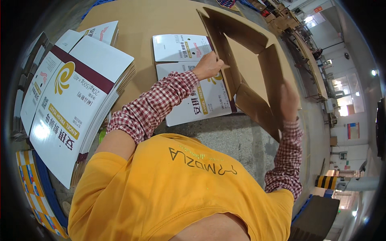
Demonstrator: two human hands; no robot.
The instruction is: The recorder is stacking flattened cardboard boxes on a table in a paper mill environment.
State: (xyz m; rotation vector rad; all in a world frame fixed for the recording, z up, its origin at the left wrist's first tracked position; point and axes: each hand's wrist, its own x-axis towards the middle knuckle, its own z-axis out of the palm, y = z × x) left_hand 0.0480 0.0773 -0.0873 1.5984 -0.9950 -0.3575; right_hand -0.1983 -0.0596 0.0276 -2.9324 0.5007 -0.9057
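Observation:
An opened-out cardboard box [273, 68] stands in front of me on the right, its brown inner walls showing and its middle open through. My left hand [208, 65] is closed at the box's left wall, with the fingertips pinched on its edge. At the right wall is my right hand [288, 102], smeared by motion, so its fingers cannot be made out. Under my left forearm lies a flat folded white carton [177, 68] with printing and a dark red band, partly covered by the left hand and sleeve.
A thick stack of flat white cartons [96, 80] leans at my left. Brown cardboard sheeting [161, 16] covers the surface ahead. Beside the stack stands an orange-and-white checked pile [34, 188]. A long worktable [307, 60] runs along the far right, and dark flat boards [317, 217] lie at the lower right.

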